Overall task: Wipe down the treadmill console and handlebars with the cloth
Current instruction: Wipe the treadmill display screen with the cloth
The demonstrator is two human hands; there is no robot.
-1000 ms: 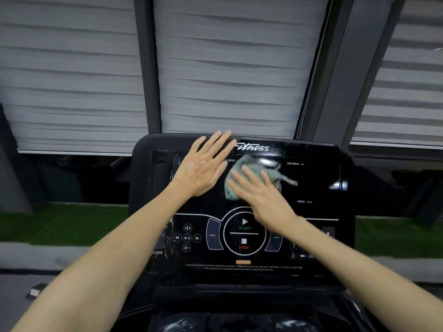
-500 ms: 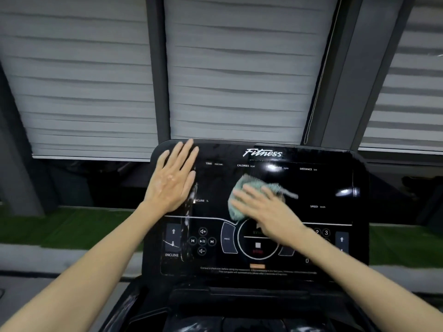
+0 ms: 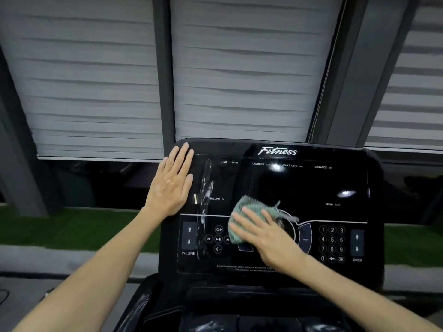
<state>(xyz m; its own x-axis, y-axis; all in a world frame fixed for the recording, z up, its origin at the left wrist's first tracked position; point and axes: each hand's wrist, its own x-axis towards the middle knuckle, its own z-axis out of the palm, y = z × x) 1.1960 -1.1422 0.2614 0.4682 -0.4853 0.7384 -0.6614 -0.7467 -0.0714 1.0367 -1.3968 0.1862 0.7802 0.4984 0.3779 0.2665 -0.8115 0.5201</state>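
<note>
The glossy black treadmill console (image 3: pixel 323 185) fills the lower middle of the head view. A crumpled pale green cloth (image 3: pixel 249 209) lies on its middle, over the round start/stop control. My right hand (image 3: pixel 266 236) presses flat on the cloth with straight, spread fingers. My left hand (image 3: pixel 171 182) rests flat with straight fingers on the console's upper left edge, apart from the cloth. A streak of wet smears (image 3: pixel 206 195) runs down the panel just right of my left hand. No handlebars can be seen.
Grey window blinds (image 3: pixel 239 68) with dark frame posts (image 3: pixel 163 68) stand behind the console. A strip of green turf (image 3: pixel 60 226) lies beyond it. Below the panel sits the console's black tray (image 3: pixel 239 315).
My right hand has slid the cloth down from the upper middle of the panel onto the round control. My left hand moved left from the panel's top centre to its upper left edge.
</note>
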